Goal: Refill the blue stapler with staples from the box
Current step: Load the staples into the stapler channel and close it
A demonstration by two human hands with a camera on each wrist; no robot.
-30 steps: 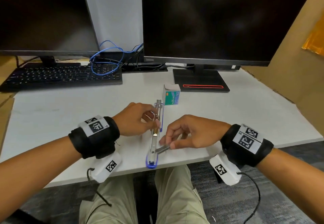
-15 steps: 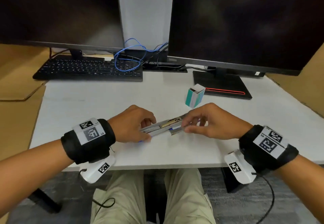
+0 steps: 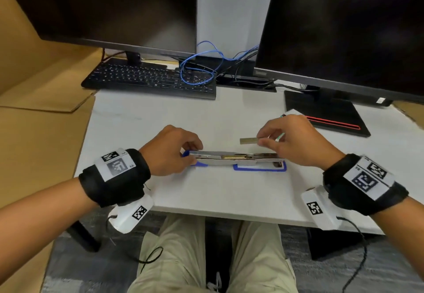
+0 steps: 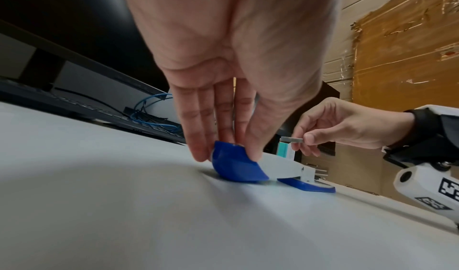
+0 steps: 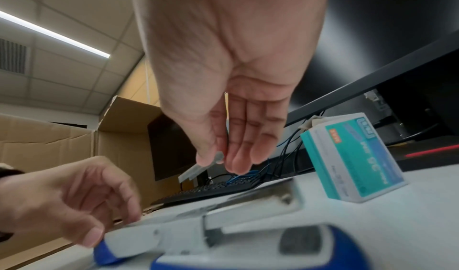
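The blue stapler (image 3: 236, 157) lies opened flat across the white desk (image 3: 142, 122), its metal magazine facing up. My left hand (image 3: 181, 152) grips the stapler's blue left end (image 4: 233, 164) between fingers and thumb. My right hand (image 3: 289, 141) hovers just above the stapler's right half and pinches a grey staple strip (image 3: 249, 141) by its right end; the same staple strip (image 5: 196, 171) shows between thumb and fingers. The teal and white staple box (image 5: 352, 160) stands behind the right hand, mostly hidden in the head view.
A black keyboard (image 3: 149, 79) and tangled blue cable (image 3: 202, 72) lie at the back of the desk. Two dark monitors stand behind, the right monitor's base (image 3: 325, 113) near the box. Brown cardboard (image 3: 34, 132) covers the left side.
The stapler has swung from pointing away from me to lying crosswise. My right hand has lifted off it and now holds a staple strip above it. The left hand stays on the blue end.
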